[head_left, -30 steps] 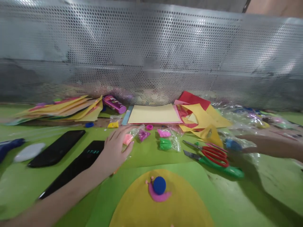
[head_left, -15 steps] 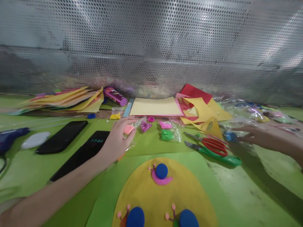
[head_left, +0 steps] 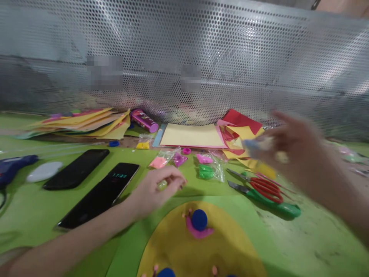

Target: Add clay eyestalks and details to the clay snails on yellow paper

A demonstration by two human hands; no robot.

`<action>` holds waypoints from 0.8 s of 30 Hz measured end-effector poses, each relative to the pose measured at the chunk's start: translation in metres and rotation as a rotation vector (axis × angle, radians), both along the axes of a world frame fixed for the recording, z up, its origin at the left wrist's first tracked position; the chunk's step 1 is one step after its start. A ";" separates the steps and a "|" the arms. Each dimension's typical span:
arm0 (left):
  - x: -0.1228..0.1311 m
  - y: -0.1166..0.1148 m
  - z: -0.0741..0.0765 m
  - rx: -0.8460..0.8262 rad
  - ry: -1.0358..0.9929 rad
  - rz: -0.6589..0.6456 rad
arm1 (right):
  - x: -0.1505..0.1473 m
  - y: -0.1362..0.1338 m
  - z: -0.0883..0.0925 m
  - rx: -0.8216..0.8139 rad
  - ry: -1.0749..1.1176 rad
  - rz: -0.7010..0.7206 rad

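Note:
My left hand [head_left: 155, 189] hovers low over the green sheet, just past the yellow oval paper [head_left: 201, 250]. Its fingers are pinched together around a small pale yellowish bit that I cannot make out. Near it on the oval sits a clay snail [head_left: 198, 223] with a blue shell and pink body. My right hand [head_left: 291, 150] is raised at the right and smeared by motion. Its fingers are closed on a clear packet [head_left: 255, 144] with a bluish tint. Under that hand lie red-handled scissors [head_left: 265, 189] and a green-handled cutter [head_left: 271, 204].
Small bags of pink [head_left: 158, 162], purple [head_left: 178, 158] and green clay [head_left: 206, 172] lie mid-table. Two black phones [head_left: 99, 194] [head_left: 76, 168] rest at the left, beside a white oval [head_left: 43, 171] and a blue glue gun [head_left: 14, 167]. Coloured paper stacks [head_left: 80, 125] [head_left: 193, 135] and a purple tube [head_left: 144, 120] line the perforated metal wall [head_left: 184, 46].
My left hand drew back from the pink clay bag toward the yellow oval, with its fingers now pinched. My right hand lifted off the table with the clear packet and swung left.

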State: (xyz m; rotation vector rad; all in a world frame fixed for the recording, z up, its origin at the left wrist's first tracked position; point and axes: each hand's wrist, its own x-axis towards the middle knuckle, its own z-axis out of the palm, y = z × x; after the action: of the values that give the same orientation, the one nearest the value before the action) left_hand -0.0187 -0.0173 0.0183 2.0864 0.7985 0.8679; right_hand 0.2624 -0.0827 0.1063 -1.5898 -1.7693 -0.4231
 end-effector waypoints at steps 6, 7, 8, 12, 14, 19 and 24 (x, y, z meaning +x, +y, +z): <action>0.005 -0.008 -0.001 -0.186 -0.014 -0.078 | -0.101 0.030 -0.073 -0.223 0.045 0.458; 0.006 -0.008 -0.003 -0.209 -0.021 -0.046 | -0.103 0.032 -0.081 -0.199 0.039 0.483; 0.007 -0.008 -0.005 -0.220 -0.016 -0.017 | -0.102 0.033 -0.087 -0.171 0.032 0.501; 0.012 -0.015 -0.008 -0.264 0.049 0.024 | -0.089 0.029 -0.098 -0.064 -0.053 0.560; 0.014 -0.019 -0.008 -0.332 0.008 0.034 | -0.085 0.027 -0.100 -0.025 -0.124 0.583; 0.014 -0.019 -0.009 -0.421 -0.087 0.046 | -0.083 0.024 -0.101 0.044 -0.247 0.611; 0.010 -0.014 -0.012 -0.365 -0.101 0.057 | -0.083 0.026 -0.102 -0.031 -0.104 0.666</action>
State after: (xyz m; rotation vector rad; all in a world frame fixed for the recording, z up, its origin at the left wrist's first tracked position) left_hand -0.0083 -0.0316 0.0064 1.6956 0.8926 0.7844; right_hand 0.1795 -0.0563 0.0042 -0.9188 -2.2535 -0.1542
